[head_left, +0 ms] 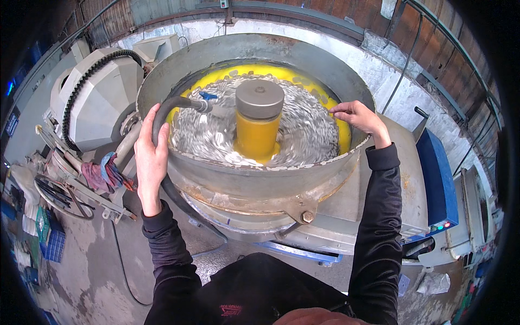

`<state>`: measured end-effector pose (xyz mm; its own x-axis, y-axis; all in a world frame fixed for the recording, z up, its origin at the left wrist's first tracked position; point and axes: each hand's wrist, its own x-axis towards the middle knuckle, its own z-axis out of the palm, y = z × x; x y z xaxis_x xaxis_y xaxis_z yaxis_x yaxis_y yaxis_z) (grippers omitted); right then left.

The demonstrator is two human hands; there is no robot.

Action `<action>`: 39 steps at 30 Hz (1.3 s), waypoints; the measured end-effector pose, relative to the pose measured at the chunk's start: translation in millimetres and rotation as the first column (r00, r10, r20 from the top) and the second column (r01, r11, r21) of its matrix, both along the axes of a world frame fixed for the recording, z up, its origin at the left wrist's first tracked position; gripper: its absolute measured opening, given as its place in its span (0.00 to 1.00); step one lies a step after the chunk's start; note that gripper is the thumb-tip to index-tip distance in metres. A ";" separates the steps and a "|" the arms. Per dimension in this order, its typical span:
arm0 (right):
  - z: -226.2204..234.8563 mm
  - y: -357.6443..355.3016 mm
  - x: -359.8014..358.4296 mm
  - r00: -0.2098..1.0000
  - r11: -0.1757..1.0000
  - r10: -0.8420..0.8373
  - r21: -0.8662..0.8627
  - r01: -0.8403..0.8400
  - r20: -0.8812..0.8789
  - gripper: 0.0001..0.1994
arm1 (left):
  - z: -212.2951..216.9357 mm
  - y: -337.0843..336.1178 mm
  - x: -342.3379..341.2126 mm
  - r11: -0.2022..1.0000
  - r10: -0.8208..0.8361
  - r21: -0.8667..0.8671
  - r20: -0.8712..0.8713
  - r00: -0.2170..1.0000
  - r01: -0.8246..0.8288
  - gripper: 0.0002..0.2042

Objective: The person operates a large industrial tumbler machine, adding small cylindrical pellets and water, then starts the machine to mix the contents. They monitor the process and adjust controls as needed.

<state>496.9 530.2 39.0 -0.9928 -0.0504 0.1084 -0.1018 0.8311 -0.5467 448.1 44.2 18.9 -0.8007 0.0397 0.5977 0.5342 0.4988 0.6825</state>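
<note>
In front of me stands a large round metal tub (pixel 260 184) with a yellow lining, like a vibratory finishing bowl. Grey and white pieces (pixel 200 130) fill it, many smeared by motion. From its middle rises a yellow column (pixel 259 135) with a grey metal cap (pixel 260 99). At the left rim, my left hand (pixel 151 160) is closed around a black hose (pixel 172 103). The hose bends over the rim, and its metal end, beside a blue valve handle (pixel 208 96), points at the pieces. My right hand (pixel 362 119) reaches over the right rim, fingertips pinched; anything between them is too small to tell.
Left of the tub stands a pale faceted machine (pixel 100 97) with a black corrugated conduit (pixel 67 108). Crumpled cloths (pixel 108 173) hang on a frame below it. A blue box (pixel 437 179) stands at the right. A blue crate (pixel 53 244) sits on the floor at far left.
</note>
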 end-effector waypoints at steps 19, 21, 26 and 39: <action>1.3 0.0 -0.6 1.000 1.000 -0.020 -0.007 0.020 0.018 0.15 | -2.3 -1.1 -2.1 1.000 -0.008 0.019 0.018 1.000 0.007 0.21; 2.3 -0.4 -0.5 0.999 1.000 -0.011 -0.007 0.011 0.046 0.15 | -2.4 -1.0 -2.1 1.000 -0.009 0.016 0.014 1.000 0.009 0.21; 3.1 -0.8 0.2 0.998 1.000 -0.016 -0.013 0.017 0.059 0.15 | -2.0 -0.8 -2.6 1.000 0.011 -0.009 -0.002 1.000 -0.011 0.22; 1.8 -1.2 1.3 1.000 0.998 -0.025 -0.055 0.026 0.017 0.14 | -3.5 -1.7 -3.5 1.000 -0.012 0.019 0.007 1.000 0.012 0.22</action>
<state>498.2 529.0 40.8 -0.9954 -0.0194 0.0937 -0.0715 0.8016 -0.5936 444.6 42.6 15.4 -0.8046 0.0381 0.5926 0.5350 0.4796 0.6956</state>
